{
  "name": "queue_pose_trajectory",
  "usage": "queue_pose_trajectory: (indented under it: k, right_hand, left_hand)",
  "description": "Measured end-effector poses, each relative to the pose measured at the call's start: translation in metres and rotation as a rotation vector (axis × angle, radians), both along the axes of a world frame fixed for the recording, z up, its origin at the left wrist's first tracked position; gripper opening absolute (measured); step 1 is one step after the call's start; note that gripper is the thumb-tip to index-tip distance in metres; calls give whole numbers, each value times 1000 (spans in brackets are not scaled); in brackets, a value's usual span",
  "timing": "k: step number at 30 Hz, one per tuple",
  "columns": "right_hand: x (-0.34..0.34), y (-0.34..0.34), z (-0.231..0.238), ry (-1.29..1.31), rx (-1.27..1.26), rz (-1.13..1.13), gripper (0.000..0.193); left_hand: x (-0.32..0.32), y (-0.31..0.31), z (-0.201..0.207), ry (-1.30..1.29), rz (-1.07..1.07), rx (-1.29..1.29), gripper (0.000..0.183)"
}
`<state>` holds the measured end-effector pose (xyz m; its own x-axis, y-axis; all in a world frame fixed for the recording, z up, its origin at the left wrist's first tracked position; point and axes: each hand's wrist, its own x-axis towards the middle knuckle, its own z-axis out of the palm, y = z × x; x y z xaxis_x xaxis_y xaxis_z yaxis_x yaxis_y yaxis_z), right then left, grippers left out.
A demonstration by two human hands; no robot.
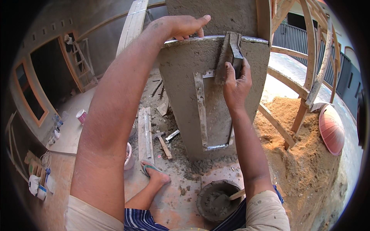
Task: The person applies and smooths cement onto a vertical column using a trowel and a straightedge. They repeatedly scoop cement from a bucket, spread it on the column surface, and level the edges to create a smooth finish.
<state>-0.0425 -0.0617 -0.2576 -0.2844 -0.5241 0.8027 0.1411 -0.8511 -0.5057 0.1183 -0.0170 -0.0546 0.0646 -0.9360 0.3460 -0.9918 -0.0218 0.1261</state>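
Note:
A grey, freshly plastered pillar (175,82) stands in front of me, with a thin metal strip (252,39) running across its upper part. My left hand (188,26) is at the strip's left side, thumb stretched out and index finger bent down onto it; the other fingers are partly hidden. My right hand (238,82) grips a cement-coated plastering float (226,57), held upright against the pillar just below and across the strip. Under it, metal-edged strips (201,111) frame an upright rectangular panel on the pillar's face.
Between my legs stands a bucket of wet mortar (217,202) with a wooden handle (237,194) in it. A hammer (163,146) and planks (145,134) lie left of the pillar. At right are a sand pile (293,154), timber supports (308,77) and a pink basin (331,130).

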Motion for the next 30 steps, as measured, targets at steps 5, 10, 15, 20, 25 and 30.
queue_pose_trajectory:
  k: [5, 10, 15, 20, 25, 30]
  right_hand:
    - [9, 30, -11, 308, -173, 86, 46]
    - [12, 34, -15, 382, -220, 103, 43]
    - [-18, 11, 24, 34, 117, 325, 43]
    - [-31, -1, 34, 117, 31, 293, 44]
    - [15, 13, 25, 229, -130, 234, 49]
    - [26, 5, 28, 226, -200, 115, 49]
  left_hand:
    - [2, -2, -1, 54, 1, -1, 91]
    - [12, -1, 0, -21, -5, -15, 90]
    - [0, 16, -2, -21, -14, -52, 91]
    - [-5, 14, -13, -7, 46, -131, 89]
    - [25, 10, -2, 268, -72, -102, 90]
    - [20, 21, -7, 323, -122, -146, 91]
